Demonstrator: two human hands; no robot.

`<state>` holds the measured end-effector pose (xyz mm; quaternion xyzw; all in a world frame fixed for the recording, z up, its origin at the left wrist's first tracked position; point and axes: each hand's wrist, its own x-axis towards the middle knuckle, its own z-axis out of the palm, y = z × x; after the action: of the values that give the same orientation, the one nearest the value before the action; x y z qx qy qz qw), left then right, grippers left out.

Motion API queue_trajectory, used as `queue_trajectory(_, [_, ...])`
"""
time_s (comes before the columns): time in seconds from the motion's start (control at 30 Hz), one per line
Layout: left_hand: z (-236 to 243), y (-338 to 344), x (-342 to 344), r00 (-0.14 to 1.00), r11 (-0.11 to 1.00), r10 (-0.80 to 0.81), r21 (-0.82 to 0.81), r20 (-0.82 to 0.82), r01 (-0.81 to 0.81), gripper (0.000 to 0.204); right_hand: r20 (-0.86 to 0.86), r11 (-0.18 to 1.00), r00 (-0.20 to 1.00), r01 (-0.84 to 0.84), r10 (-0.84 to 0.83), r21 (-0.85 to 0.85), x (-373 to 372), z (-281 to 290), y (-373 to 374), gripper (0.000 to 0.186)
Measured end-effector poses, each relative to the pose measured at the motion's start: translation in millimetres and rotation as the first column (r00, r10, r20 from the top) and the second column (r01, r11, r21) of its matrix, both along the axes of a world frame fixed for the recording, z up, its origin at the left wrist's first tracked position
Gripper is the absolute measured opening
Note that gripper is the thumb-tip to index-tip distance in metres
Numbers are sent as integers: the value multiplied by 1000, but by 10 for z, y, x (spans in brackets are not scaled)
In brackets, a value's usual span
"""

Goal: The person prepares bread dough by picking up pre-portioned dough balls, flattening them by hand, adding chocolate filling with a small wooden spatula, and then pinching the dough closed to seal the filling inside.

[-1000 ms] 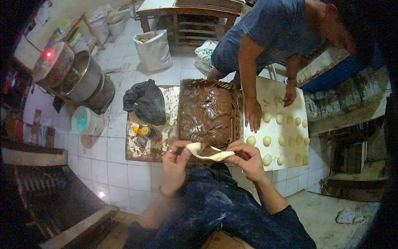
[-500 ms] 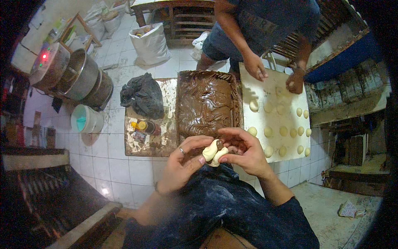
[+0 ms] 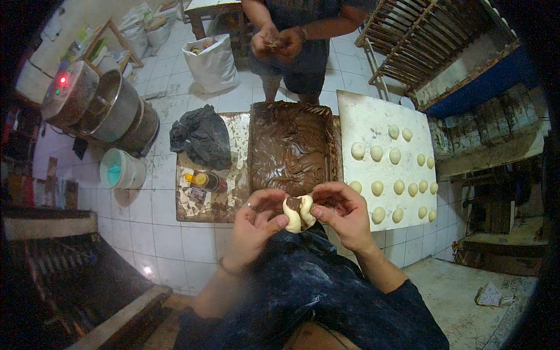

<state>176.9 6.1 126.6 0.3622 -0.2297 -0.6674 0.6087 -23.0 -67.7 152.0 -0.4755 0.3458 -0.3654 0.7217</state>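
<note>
Between my two hands is a piece of pale dough (image 3: 293, 221) folded around a brown filling that shows in its middle. My left hand (image 3: 256, 217) pinches its left side with thumb and fingers, and my right hand (image 3: 344, 214) grips the right side. Just beyond my fingers lies a large tray of glossy brown chocolate paste (image 3: 291, 146). To the right, several pale dough balls (image 3: 377, 188) sit in loose rows on a white board (image 3: 364, 119).
Left of the tray, a worn board (image 3: 186, 211) holds a black plastic bag (image 3: 201, 137) and a yellow-capped jar (image 3: 207, 179). A co-worker (image 3: 303, 35) stands across, hands together. A mixer (image 3: 111, 111) and white bucket (image 3: 133, 168) stand left; a white sack (image 3: 213, 67) stands behind.
The dough in my hands has turned and its edges are spread, showing more filling. The co-worker has moved left, away from the dough board, and brought both hands together.
</note>
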Motion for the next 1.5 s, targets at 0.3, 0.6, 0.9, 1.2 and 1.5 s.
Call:
queue_trajectory(0.3, [-113, -33, -81, 988, 995, 30, -89, -154, -44, 65, -20, 988, 1000, -13, 10, -157, 119, -69, 140, 55])
queue_trajectory(0.6, [-149, -55, -13, 997, 968, 51, -248, 58, -35, 41, 156, 1000, 988, 1, 2, -20, 37, -314, 107, 36])
queue_trajectory(0.9, [-219, -45, -175, 908, 886, 415, -198, -59, -418, 28, 194, 997, 981, 23, -9, -71, -27, -424, 56, 21])
queue_trajectory(1.2, [57, -26, 60, 601, 901, 400, -419, 693, -116, 14, -272, 966, 960, -15, -57, -257, -287, 14, -74, 20])
queue_trajectory(1.5, [338, -76, 38, 766, 956, 93, -271, 636, 108, 15, -336, 941, 942, -113, 0, -319, -42, 362, -36, 17])
